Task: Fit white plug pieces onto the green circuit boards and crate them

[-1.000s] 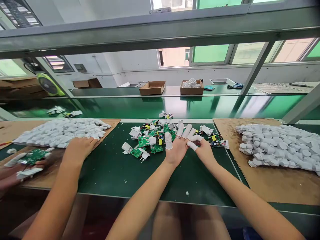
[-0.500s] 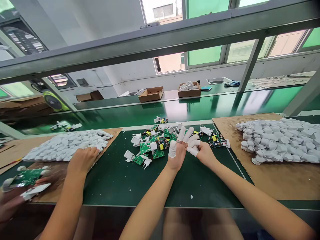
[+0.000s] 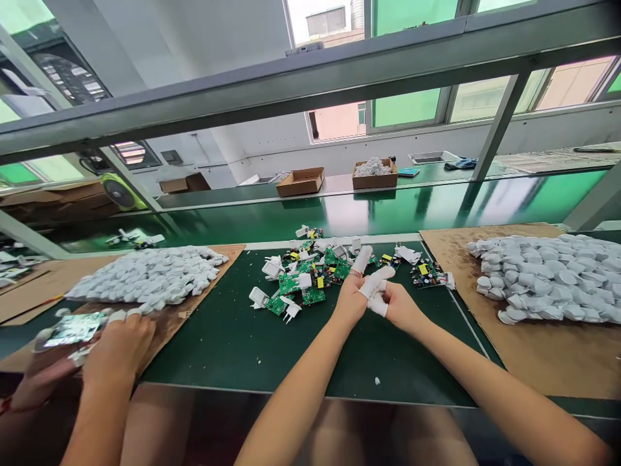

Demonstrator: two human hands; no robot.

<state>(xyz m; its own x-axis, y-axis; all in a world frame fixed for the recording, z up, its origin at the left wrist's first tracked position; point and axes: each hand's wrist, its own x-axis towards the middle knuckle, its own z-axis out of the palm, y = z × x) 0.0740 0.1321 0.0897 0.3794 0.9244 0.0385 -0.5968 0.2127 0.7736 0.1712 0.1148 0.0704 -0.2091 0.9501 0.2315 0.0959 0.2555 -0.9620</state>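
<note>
My left hand (image 3: 350,292) is raised in front of the pile of circuit boards (image 3: 310,272), its fingers stretched out in white finger cots (image 3: 361,260). Against it is my right hand (image 3: 395,303), also in white finger cots, closed with fingertips pinching at a cot on the left hand's fingers. Where the hands meet, the exact grip is partly hidden. The pile behind mixes green boards with white plug housings (image 3: 259,297). One board (image 3: 429,274) lies apart, right of my hands.
White housings are heaped on cardboard at the left (image 3: 150,275) and right (image 3: 548,275). At far left a co-worker's hands (image 3: 119,343) handle a circuit board (image 3: 72,329). Two cardboard boxes (image 3: 301,182) stand beyond the green belt (image 3: 233,217). A metal frame bar (image 3: 272,84) crosses above.
My left hand has turned and its spread fingers have come together, while my right hand stays closed against it. The co-worker's near hand has moved left toward the held board. The view has shifted slightly.
</note>
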